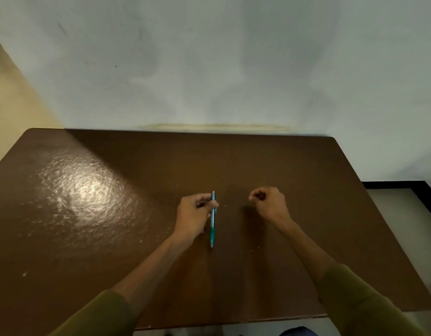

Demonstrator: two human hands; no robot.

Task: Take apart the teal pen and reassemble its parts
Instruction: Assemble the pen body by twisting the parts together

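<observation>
— What do we have, biggest things first?

— We see a pale wall (221,57) filling the upper half of the frame, matte, with faint smudges and a few dark scuffs. Below it lies a brown table (88,214), wide and flat with rounded far corners. Its top has a pebbled, glossy coat, and we catch a bright glare patch on the left part. Small pale specks dot the surface.

— And our arms?

— Both come up from the bottom of the frame in olive sleeves (367,299) pushed back from the forearms. The cloth looks soft and dull.

— The hands?

— Our left hand (192,214), near the centre of the frame, is closed around the upper part of the pen, fingers curled over it and the thumb pressing at the side. Our right hand (267,202), to the right and apart from the pen, is curled into a loose fist with nothing we can see in it.

— How does the pen look?

— The pen (212,226) is slim and straight, running almost vertically in the picture at the middle of the table. Its barrel is light blue and smooth, the grip section below is a darker teal, and it ends in a pale pointed tip toward us. The top end sticks out just above the left fingers. It appears whole, in one piece. We cannot tell whether the tip touches the table.
</observation>
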